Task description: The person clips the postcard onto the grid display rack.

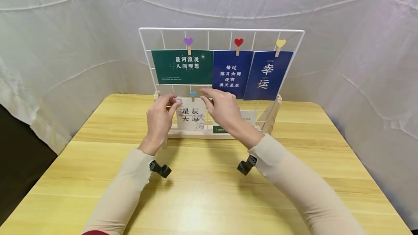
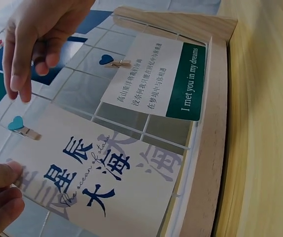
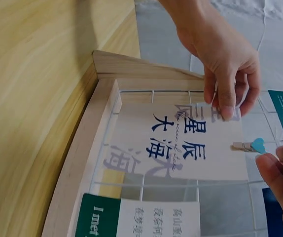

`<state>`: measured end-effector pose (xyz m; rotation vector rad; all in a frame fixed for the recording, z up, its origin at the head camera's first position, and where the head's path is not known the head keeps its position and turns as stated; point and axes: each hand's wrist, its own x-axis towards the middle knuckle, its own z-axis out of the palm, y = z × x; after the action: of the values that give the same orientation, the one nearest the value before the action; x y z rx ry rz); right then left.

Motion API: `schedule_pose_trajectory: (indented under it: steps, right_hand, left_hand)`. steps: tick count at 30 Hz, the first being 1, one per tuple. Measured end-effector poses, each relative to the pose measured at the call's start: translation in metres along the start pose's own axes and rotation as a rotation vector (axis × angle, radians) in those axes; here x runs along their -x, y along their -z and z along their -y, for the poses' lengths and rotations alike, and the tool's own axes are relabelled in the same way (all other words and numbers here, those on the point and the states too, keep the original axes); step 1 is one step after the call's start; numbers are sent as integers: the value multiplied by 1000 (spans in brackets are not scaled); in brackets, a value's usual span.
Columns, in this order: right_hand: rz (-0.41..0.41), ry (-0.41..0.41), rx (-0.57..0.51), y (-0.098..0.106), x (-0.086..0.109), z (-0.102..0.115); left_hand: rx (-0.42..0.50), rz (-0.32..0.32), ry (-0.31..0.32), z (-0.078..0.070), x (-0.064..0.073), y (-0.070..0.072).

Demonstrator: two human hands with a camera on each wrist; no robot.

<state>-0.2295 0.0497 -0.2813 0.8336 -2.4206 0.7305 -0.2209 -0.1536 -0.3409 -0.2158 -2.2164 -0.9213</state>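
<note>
A white card (image 1: 185,125) with dark blue Chinese characters and pale purple lettering hangs on the lower left of a white wire grid (image 1: 222,29). A small wooden clothespin with a light blue heart (image 2: 17,124) clips its top edge. My left hand (image 1: 159,115) pinches the card's left edge, thumb in front, as the right wrist view shows. Beside the clothespin, my right hand (image 1: 225,108) has thumb and forefinger apart and holds nothing. In the left wrist view, that right hand (image 2: 38,44) hangs clear of the heart.
Above hang a green card (image 1: 183,73) and two blue cards (image 1: 232,59) (image 1: 261,93), under purple, red and yellow heart clothespins. A white-and-green card (image 2: 141,79) with a dark blue heart clothespin hangs lower right. The grid stands in a wooden base (image 1: 199,136) on a wood-grain table (image 1: 196,198).
</note>
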Motion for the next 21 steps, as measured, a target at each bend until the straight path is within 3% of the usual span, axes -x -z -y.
schedule_pose_trajectory:
  steps: [9,21]
  right_hand:
    - [91,-22,-37,14,12,-12]
    - [122,28,-45,33,38,-39]
  left_hand:
    - [-6,30,-37,-3,-1,16]
    - [16,192,-110,-4,1,34]
